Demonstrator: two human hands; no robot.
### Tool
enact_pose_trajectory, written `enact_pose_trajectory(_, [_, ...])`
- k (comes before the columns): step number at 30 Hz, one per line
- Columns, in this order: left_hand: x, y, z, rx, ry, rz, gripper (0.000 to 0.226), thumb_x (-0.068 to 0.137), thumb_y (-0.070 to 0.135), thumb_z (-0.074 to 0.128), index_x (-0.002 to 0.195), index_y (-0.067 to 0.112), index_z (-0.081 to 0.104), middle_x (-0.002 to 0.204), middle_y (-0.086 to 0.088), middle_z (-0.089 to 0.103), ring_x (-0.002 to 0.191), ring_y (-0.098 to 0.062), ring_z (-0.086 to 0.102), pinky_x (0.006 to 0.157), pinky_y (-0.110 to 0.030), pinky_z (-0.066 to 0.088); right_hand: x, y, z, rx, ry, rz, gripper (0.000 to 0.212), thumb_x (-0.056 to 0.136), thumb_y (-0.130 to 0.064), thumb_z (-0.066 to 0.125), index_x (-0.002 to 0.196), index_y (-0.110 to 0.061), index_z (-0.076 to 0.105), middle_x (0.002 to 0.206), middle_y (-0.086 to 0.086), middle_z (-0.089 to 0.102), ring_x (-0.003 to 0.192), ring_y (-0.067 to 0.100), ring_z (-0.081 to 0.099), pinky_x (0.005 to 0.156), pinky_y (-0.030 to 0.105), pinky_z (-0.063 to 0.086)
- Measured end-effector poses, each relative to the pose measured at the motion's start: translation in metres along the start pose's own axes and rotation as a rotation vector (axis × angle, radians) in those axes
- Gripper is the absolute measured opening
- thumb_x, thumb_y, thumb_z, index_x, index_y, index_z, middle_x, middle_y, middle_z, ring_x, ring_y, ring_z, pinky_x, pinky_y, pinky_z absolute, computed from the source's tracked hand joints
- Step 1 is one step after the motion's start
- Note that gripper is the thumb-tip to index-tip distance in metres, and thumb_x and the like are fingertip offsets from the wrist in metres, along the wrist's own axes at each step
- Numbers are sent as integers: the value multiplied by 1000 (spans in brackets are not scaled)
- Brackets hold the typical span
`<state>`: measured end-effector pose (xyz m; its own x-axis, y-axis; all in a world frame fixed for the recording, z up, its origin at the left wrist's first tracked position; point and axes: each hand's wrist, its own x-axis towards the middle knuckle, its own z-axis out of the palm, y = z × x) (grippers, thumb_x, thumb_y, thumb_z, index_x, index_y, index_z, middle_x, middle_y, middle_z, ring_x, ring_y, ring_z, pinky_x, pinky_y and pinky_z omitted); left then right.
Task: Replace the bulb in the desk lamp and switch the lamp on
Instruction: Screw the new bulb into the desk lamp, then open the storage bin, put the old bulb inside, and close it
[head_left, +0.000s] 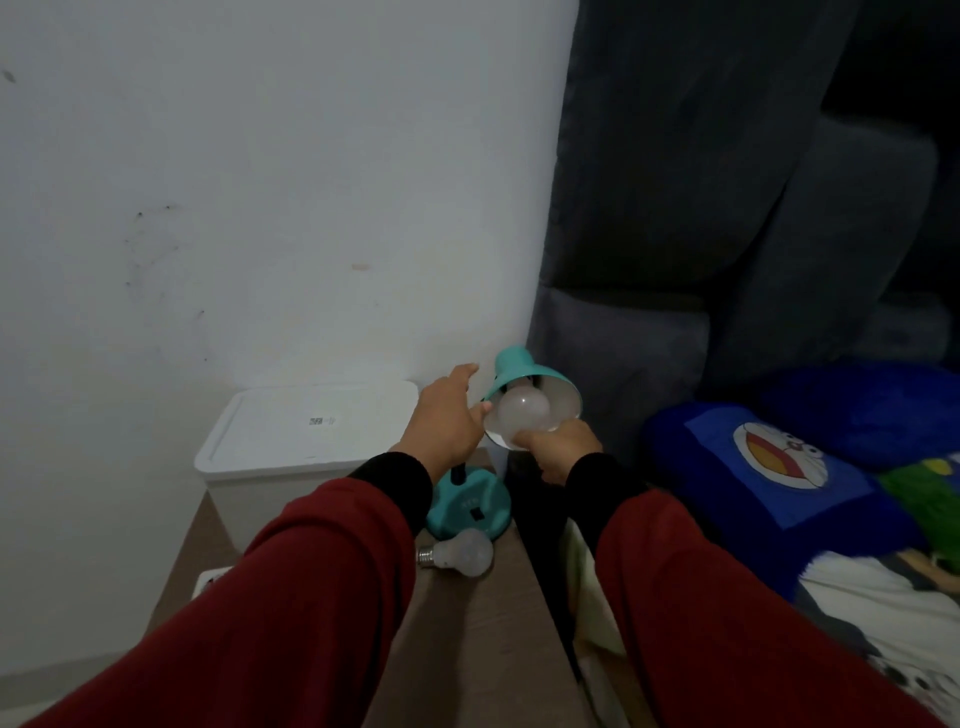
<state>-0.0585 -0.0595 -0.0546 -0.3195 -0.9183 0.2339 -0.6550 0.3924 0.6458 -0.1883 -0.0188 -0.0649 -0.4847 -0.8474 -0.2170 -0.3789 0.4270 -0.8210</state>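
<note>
A teal desk lamp stands on a wooden bedside table, its round base near the far edge. The lamp shade is tilted toward me, and a white bulb sits in its mouth, unlit. My right hand grips the bulb from below. My left hand is at the shade's left side, thumb on its rim and fingers spread toward the wall. A second white bulb lies on its side on the table in front of the base, metal screw cap pointing left.
A white lidded bin stands against the wall left of the lamp. A dark padded headboard rises to the right, with a blue cartoon pillow and bedding below. A white object shows at the table's left edge.
</note>
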Motion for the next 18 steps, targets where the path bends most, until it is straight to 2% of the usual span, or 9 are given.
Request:
enact_pose_trajectory(2, [-5,-5,-7,124,-74,-72,54,93,24,53,142,11,33,136,-19,50,128,-32,44,106,-34,35,-6,-1,-7,-153,-16,-8,56,79,-32,69,123,0,56,126,18,61,114,34,60,93,36,53])
enact_pose_trajectory(5, [-17,-13,-22,276,-155,-145,52,93,27,52,139,9,37,136,-20,50,126,-31,47,103,-34,40,-17,-5,-15,-446,-84,-42,56,81,-37,66,125,-4,56,131,15,58,116,30,58,72,24,48])
enact_pose_trajectory(6, [-23,-16,-27,325,-182,-161,50,93,27,52,138,8,40,136,-19,50,126,-31,47,102,-33,41,-21,-7,-16,-525,-107,-59,56,82,-39,64,125,-4,55,132,15,57,117,29,57,72,23,46])
enact_pose_trajectory(9, [-35,-31,-43,445,-244,-214,47,93,30,51,133,7,46,137,-16,48,125,-29,48,101,-33,42,-35,-16,-15,-723,-148,-97,57,84,-39,64,127,-3,52,133,15,56,120,28,55,87,27,47])
enact_pose_trajectory(12, [-44,-48,-61,543,-242,-254,44,91,28,53,130,7,50,135,-14,51,123,-28,50,100,-33,44,-44,-28,-6,-851,-197,-160,55,84,-37,66,123,-1,55,129,15,59,118,28,57,79,27,44])
enact_pose_trajectory(14, [-50,-60,-74,582,-236,-280,44,91,28,54,130,8,50,134,-13,51,123,-27,51,99,-33,45,-46,-36,4,-919,-239,-208,55,84,-38,66,123,-2,56,128,14,59,118,28,57,80,27,44])
enact_pose_trajectory(18, [-58,-89,-99,614,-204,-335,42,90,26,54,128,9,52,133,-12,52,119,-27,53,96,-33,47,-43,-46,33,-991,-274,-324,59,84,-42,63,131,-8,52,136,11,55,124,27,52,99,31,45])
